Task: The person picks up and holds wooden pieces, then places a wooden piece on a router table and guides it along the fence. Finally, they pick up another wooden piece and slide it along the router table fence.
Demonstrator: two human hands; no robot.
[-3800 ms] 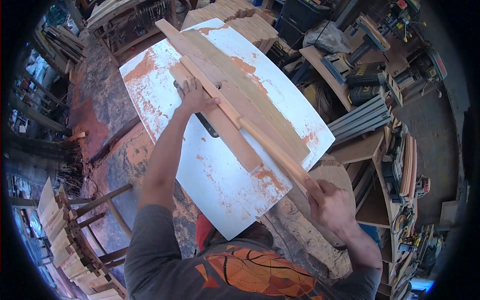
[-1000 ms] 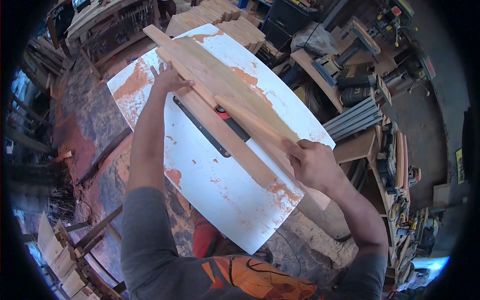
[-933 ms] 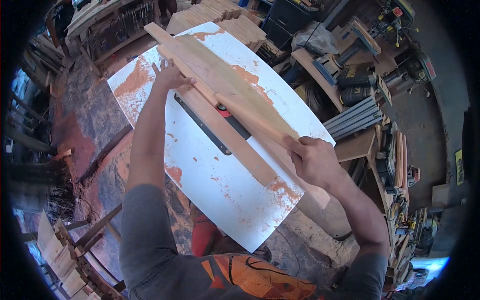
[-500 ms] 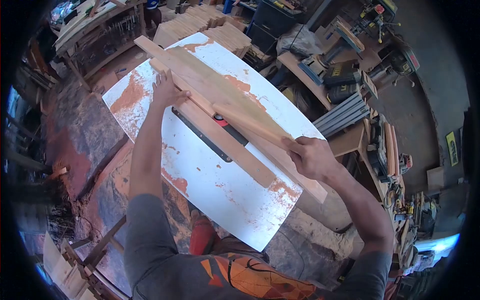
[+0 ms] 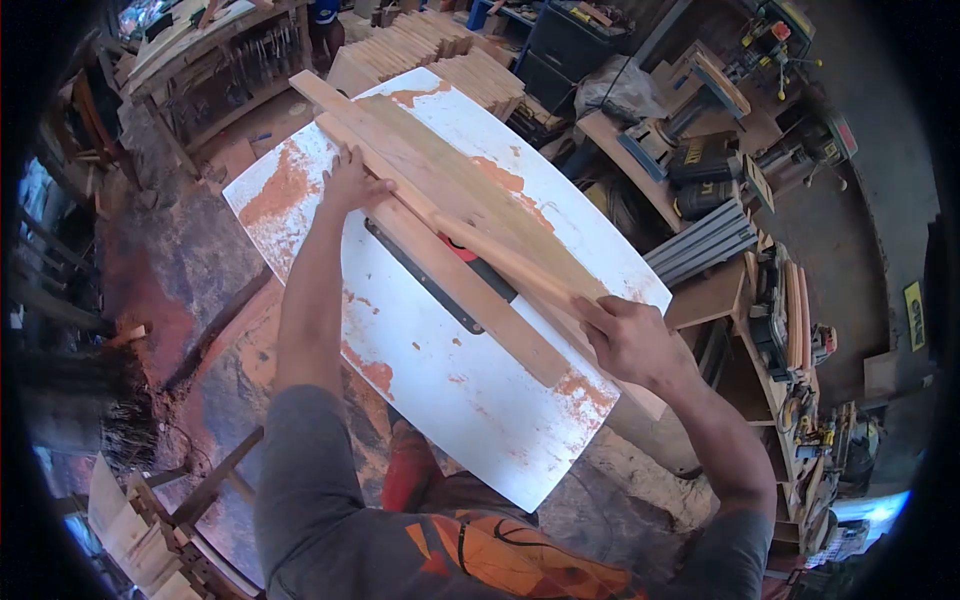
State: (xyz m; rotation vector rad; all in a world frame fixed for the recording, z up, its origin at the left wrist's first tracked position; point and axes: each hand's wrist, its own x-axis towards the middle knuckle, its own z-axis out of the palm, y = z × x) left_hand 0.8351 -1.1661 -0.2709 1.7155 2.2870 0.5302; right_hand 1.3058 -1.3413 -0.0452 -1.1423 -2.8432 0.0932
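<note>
Two bare hands work over a white desk (image 5: 450,400). Right hand (image 5: 638,342) has its fingers clamped on the near end of a long wooden stick (image 5: 515,262), whose far end meets a narrow wooden strip (image 5: 378,166). Left hand (image 5: 354,186) rests at the strip, fingers slightly apart. Strip and stick lie along a wide board (image 5: 470,195); a shorter flat board (image 5: 490,310) sits on the other side, beside a black metal bar (image 5: 428,282). Reddish sawdust (image 5: 278,192) dusts the desk.
</note>
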